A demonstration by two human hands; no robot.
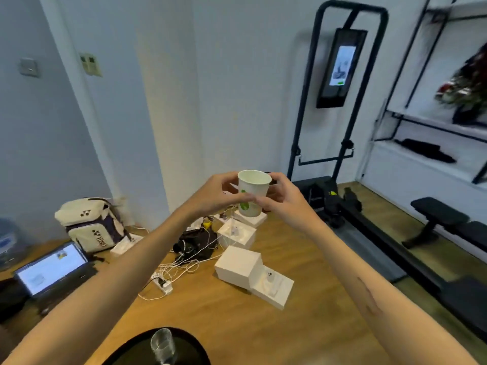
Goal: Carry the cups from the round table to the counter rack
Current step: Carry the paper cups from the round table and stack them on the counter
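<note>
A white paper cup (pixel 253 193) with a green mark on its side is held upright at the centre of the frame, raised above the floor (pixel 303 259). Its mouth is open and its inside looks pale and bare. The cup is pinched from both sides: the left hand (pixel 210 194) is curled round its left wall, thumb across the front, and the right hand (pixel 283 196) is curled against its right wall, so each grip is closed on the cup.

At the bottom edge of the frame a clear plastic cup (pixel 162 345) is seen standing on a dark round worktop (pixel 126 351), only partly in view.

Below the hands, white boxes (pixel 245 267) and a tangle of white cables (pixel 179 267) are spread over the wooden floor. A backpack (pixel 91 225) is propped against the wall at left, with an open laptop (pixel 52 267) below it. A black frame with a lit screen (pixel 341 67) is stood at upper right, a black bench (pixel 437 214) at right. Bare floor is left in the lower middle of the frame, between the boxes and the worktop's rim.
</note>
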